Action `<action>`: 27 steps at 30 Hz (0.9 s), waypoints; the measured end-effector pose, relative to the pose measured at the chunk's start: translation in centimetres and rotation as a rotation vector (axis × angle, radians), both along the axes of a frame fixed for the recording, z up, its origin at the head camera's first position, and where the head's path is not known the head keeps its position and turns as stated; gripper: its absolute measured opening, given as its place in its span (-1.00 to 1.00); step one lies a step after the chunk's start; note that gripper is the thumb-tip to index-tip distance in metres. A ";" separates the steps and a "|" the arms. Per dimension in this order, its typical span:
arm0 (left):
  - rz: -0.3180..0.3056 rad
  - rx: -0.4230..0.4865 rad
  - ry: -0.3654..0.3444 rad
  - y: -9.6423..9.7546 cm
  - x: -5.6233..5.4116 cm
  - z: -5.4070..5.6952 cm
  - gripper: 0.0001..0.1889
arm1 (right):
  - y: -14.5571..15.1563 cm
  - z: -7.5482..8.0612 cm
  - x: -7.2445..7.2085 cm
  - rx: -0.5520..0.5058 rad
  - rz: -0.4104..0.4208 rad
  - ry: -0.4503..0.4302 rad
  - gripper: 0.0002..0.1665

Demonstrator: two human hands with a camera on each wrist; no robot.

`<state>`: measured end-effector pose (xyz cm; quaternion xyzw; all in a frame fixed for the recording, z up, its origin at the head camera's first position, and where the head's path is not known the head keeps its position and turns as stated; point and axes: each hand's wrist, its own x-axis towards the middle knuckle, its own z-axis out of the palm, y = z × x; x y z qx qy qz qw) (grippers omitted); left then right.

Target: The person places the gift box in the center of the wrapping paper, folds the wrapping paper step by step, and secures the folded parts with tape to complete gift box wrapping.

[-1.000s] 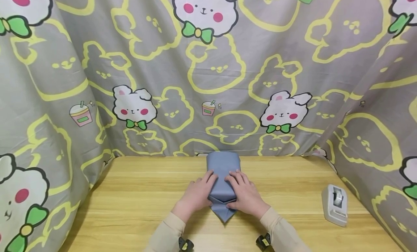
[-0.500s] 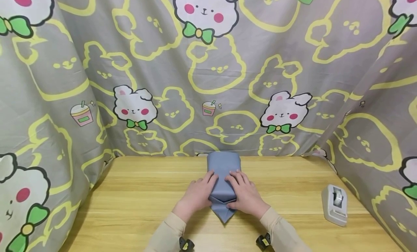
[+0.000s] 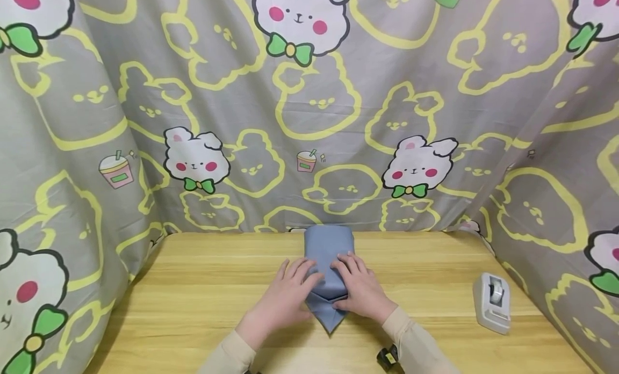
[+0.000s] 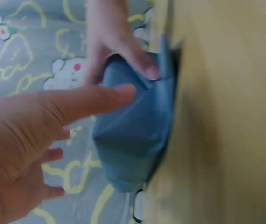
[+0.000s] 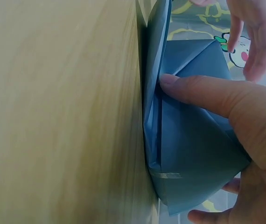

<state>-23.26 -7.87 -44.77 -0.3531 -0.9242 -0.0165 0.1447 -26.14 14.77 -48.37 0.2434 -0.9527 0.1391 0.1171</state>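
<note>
A blue-gray wrapped parcel (image 3: 325, 258) lies between a person's two grips, in front of a gray curtain (image 3: 232, 94) printed with white rabbits and yellow outlines that rises behind and on both sides. Below it stretches a wood-grain table (image 3: 208, 288), its far edge near the curtain. The parcel lies flat close to the middle of that edge, its long axis running straight away from the person, its folded end nearest.

The right grip (image 3: 365, 288) is the nearer, in contact: fingers bent over the parcel's right side and top, the thumb (image 5: 198, 91) set against the folded end, a partly closed hold. The left grip (image 3: 287, 296) is spread wide at the left side, with nothing held; its fingertips overlap the parcel's edge in the head view, though whether they touch cannot be told.

Well apart, toward the table's right edge, stands a gray tape dispenser (image 3: 492, 303), on the right grip's side. Smaller, and apparently what the moment turns on, is a pointed flap (image 3: 329, 319) extending from the folded end toward the person, the right thumb at its crease. Smallest is a short pale strip (image 5: 170, 175), possibly tape, across the parcel's folds.
</note>
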 end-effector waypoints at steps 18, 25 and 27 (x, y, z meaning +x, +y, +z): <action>0.140 -0.099 0.082 2.2 0.5 -2.5 0.23 | -0.2 0.0 0.2 0.003 0.001 0.017 0.01; 0.112 -0.067 0.093 1.9 0.2 -2.1 0.04 | 0.2 0.2 0.0 -0.010 0.035 -0.006 0.00; 0.108 -0.056 0.088 1.8 0.1 -1.9 -0.01 | 0.6 0.5 -0.1 -0.032 0.083 -0.031 0.00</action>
